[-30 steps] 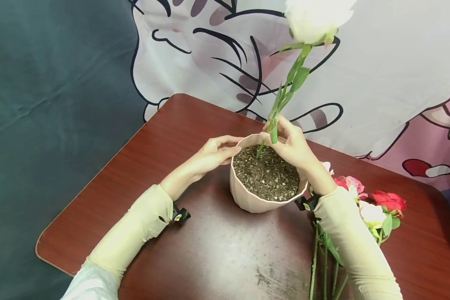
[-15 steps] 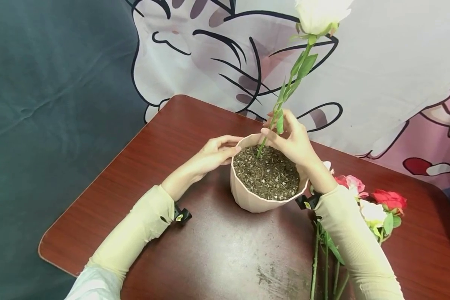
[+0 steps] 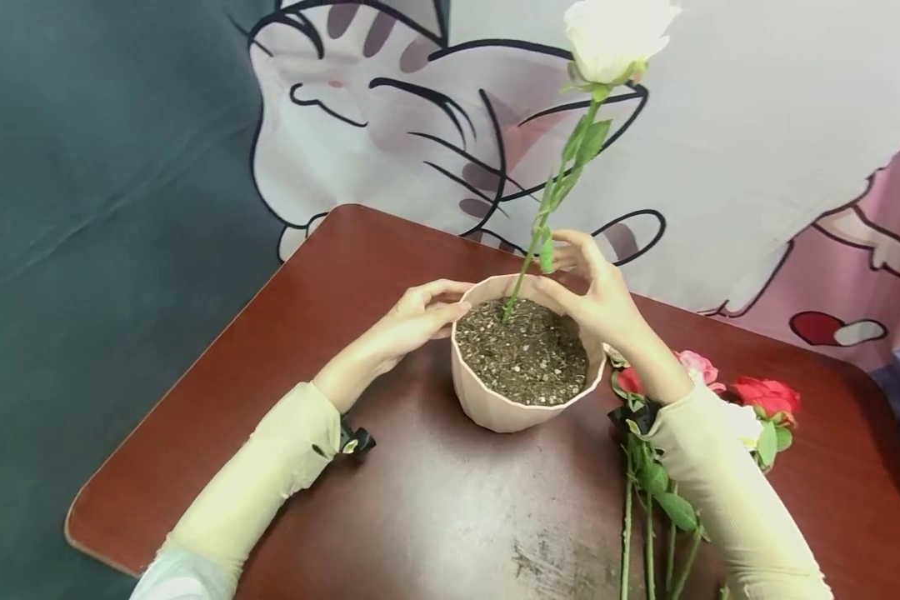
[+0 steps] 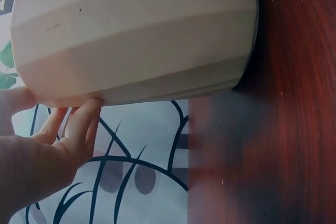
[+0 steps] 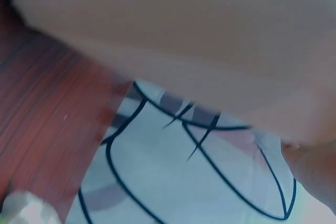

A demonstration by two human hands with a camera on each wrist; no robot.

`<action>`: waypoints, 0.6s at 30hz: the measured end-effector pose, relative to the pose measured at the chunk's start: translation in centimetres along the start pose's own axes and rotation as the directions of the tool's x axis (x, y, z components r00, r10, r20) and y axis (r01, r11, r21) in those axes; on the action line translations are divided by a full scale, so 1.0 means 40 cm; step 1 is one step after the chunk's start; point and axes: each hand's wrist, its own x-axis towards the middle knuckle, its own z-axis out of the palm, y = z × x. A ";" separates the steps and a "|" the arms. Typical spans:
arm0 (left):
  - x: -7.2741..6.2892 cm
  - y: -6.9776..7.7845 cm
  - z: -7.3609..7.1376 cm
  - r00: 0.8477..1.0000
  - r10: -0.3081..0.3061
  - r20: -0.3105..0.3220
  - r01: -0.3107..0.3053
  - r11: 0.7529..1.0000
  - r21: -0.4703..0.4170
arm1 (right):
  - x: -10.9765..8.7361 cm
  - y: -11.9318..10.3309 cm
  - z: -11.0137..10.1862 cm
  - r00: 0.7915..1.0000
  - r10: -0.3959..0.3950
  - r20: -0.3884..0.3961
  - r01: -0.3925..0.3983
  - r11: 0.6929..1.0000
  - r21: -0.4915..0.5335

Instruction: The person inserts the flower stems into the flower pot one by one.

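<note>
A white rose on a long green stem stands in the soil of a pale pink flowerpot, leaning to the right. My left hand holds the pot's left side, thumb at the rim and fingertips on the outer wall; the left wrist view shows these fingers against the faceted side. Just right of the stem, my right hand has its thumb and fingers spread apart, with the thumb over the rim. In the right wrist view the pot hides most of that hand.
Several loose artificial flowers, including a red rose, lie on the right of the brown table, partly under my right forearm. Soil smudges mark the front of the table. A cat-print curtain hangs behind.
My right hand has let go of the rose stem and moved slightly right, its fingers spreading. The rose stays standing in the soil. My left hand keeps its place on the pot.
</note>
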 end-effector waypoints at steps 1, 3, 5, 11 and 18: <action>-0.008 -0.003 -0.007 1.000 -0.002 -0.005 0.002 1.000 0.005 | -0.004 0.013 0.001 1.000 0.003 0.008 -0.003 1.000 -0.001; -0.025 -0.009 -0.023 1.000 -0.004 -0.015 0.005 1.000 0.016 | -0.015 0.041 0.002 1.000 -0.002 0.015 0.003 1.000 -0.019; -0.041 -0.014 -0.040 1.000 0.005 -0.018 -0.005 1.000 0.020 | -0.030 0.047 -0.005 1.000 -0.004 0.021 0.006 0.998 -0.057; -0.067 -0.012 -0.084 0.999 0.037 -0.016 -0.036 0.997 0.061 | -0.087 0.078 -0.055 0.997 0.075 0.015 -0.071 0.981 -0.181; -0.063 -0.009 -0.109 0.999 0.050 0.000 -0.050 0.996 0.069 | -0.212 0.113 -0.121 0.987 0.149 -0.057 -0.159 0.949 -0.274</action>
